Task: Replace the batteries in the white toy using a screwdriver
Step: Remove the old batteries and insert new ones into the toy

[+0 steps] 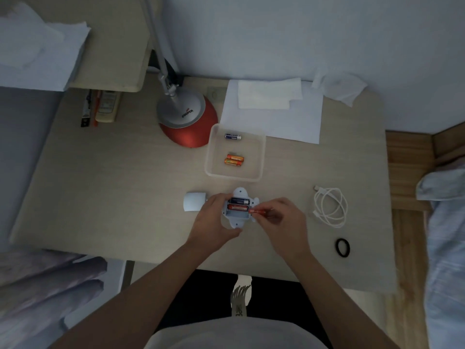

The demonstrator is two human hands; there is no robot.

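The white toy (237, 221) lies back-up near the front middle of the table, its battery compartment open. Inside it sit a dark blue battery (240, 201) and a red one (236, 208), with the lowest slot bare. My left hand (214, 222) grips the toy from the left. My right hand (281, 220) pinches a slim red-orange battery (258, 211) at the compartment's right edge. A white cover (193, 202) rests just left of the toy. No screwdriver is visible.
A clear plastic tray (260, 157) behind the toy holds a blue battery (232, 136) and two orange ones (234, 159). A red lamp base (187, 132), white paper (271, 122), a coiled white cable (329, 206), a black hair tie (342, 247) and a remote (107, 107) lie around.
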